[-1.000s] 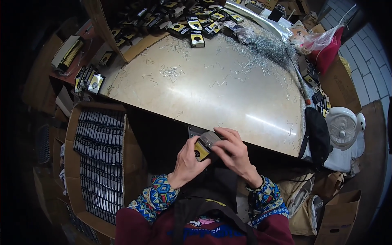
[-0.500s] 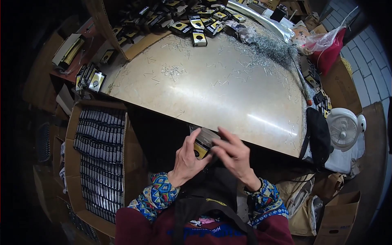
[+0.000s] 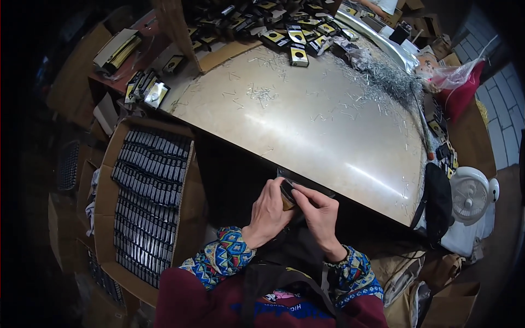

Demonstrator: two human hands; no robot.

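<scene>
In front of my apron, just below the near table edge, I hold a small black-and-yellow box with both hands. My left hand is closed around its left side, fingers folded over the far end. My right hand is closed too, its thumb and forefinger pressed against the box's upper right edge. Thin clear film shows at the far end of the box. Most of the box's yellow side is covered by my fingers.
Left of me, a carton holds rows of small dark boxes. Bent wire pieces lie scattered over the table, heaped at its far right. More black-and-yellow boxes are piled behind. A white fan stands at right.
My right hand, spread and blurred beside the box before, now pinches its edge. My left fingers have closed further over it. The whole view has shifted, with the surroundings appearing farther right.
</scene>
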